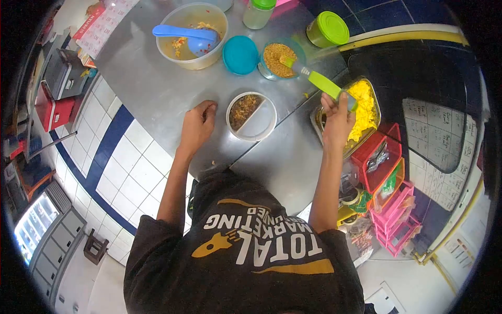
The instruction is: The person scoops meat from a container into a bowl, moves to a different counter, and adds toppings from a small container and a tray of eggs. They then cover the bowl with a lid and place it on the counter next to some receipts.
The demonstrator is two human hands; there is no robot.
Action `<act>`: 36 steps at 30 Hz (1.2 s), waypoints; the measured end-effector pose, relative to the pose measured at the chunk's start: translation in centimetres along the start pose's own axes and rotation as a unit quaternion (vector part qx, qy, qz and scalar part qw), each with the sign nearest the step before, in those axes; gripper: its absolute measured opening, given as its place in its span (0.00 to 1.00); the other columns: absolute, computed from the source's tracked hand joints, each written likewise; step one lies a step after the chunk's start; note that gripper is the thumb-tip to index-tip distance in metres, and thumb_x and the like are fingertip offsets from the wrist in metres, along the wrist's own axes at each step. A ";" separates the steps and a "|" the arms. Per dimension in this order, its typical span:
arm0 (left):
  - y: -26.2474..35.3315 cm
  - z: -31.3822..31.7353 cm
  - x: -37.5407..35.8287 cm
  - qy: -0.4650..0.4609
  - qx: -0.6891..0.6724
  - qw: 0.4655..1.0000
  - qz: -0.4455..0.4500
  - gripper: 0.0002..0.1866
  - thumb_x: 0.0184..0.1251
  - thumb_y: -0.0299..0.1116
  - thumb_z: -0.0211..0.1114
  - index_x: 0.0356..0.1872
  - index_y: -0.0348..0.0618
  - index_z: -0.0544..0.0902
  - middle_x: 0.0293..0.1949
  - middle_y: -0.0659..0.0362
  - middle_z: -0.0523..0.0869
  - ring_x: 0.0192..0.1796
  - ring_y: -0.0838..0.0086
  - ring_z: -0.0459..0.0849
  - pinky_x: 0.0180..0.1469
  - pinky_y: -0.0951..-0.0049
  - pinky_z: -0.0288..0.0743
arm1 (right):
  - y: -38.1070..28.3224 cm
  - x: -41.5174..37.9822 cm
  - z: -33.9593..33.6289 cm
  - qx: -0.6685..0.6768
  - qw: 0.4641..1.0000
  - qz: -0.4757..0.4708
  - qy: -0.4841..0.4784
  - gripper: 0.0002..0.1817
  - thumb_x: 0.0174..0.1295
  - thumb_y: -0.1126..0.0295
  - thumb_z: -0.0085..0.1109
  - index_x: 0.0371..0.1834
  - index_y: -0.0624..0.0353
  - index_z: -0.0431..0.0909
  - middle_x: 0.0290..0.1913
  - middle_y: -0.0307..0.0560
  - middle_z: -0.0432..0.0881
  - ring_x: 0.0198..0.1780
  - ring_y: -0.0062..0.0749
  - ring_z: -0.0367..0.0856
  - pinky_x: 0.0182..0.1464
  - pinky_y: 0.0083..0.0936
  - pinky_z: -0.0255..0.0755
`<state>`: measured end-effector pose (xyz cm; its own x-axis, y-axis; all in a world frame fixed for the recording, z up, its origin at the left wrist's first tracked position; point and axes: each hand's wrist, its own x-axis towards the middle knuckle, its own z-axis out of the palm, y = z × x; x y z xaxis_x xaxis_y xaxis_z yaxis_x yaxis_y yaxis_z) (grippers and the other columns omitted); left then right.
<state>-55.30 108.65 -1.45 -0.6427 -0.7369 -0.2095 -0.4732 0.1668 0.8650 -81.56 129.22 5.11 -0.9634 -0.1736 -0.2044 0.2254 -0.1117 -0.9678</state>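
Observation:
My right hand [337,119] is closed around the handle of a lime-green spatula [325,83]. The yellow head of the spatula rests in a round tub of golden crumbs [274,56]. On the steel table, my left hand [200,121] lies with its fingers curled in and nothing visible in them. Just right of it stands a round white bowl [257,131] with a divider across it. One half holds dark brown minced food [242,110]; the other half looks bare. Beneath and beyond my right hand is a container of yellow shredded food [364,107].
A large clear bowl [171,58] with a blue scoop [201,39] stands at the back left. Near it lies a teal lid [240,55]. Green-lidded jars [328,30] stand at the back. Red baskets [372,157] and a pink rack [395,217] are at the right.

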 end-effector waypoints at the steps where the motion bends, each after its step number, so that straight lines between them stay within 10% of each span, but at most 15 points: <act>1: 0.0 0.0 0.0 -0.003 0.006 1.000 -0.001 0.11 0.72 0.31 0.61 0.45 0.36 0.87 0.26 0.43 0.84 0.23 0.60 0.82 0.32 0.63 0.75 | -0.3 -0.9 -0.5 0.001 1.000 0.009 -0.006 0.16 0.75 0.64 0.59 0.55 0.66 0.75 0.47 0.56 0.86 0.41 0.40 0.90 0.44 0.32 0.87; 18: 0.1 -0.5 -0.3 -0.017 0.003 1.000 -0.026 0.11 0.71 0.30 0.61 0.45 0.35 0.87 0.32 0.41 0.87 0.31 0.53 0.87 0.37 0.61 0.78 | 0.3 -11.0 -3.0 -0.231 0.908 -0.178 -0.301 0.20 0.60 0.83 0.70 0.54 0.62 0.74 0.52 0.57 0.86 0.53 0.35 0.86 0.55 0.28 0.78; 30: 0.1 -0.5 0.2 -0.012 0.011 1.000 -0.012 0.10 0.71 0.30 0.60 0.44 0.35 0.86 0.34 0.39 0.86 0.34 0.48 0.87 0.39 0.58 0.78 | 0.8 -10.8 -4.3 -0.178 0.930 -0.136 -0.293 0.19 0.63 0.84 0.66 0.55 0.63 0.72 0.53 0.60 0.85 0.55 0.38 0.85 0.59 0.30 0.77; 36: -1.5 0.3 0.9 0.021 0.026 0.997 0.068 0.11 0.72 0.32 0.60 0.44 0.36 0.85 0.33 0.39 0.85 0.34 0.44 0.86 0.38 0.56 0.77 | 1.1 -9.9 -4.5 -0.116 0.989 0.050 -0.078 0.17 0.72 0.73 0.61 0.60 0.65 0.71 0.53 0.55 0.84 0.50 0.38 0.87 0.46 0.36 0.88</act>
<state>-55.34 107.99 -3.08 -0.6776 -0.7319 -0.0720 -0.4152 0.2999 0.8589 -72.43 135.23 5.43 -0.8997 -0.3227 -0.2939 0.2622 0.1386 -0.9550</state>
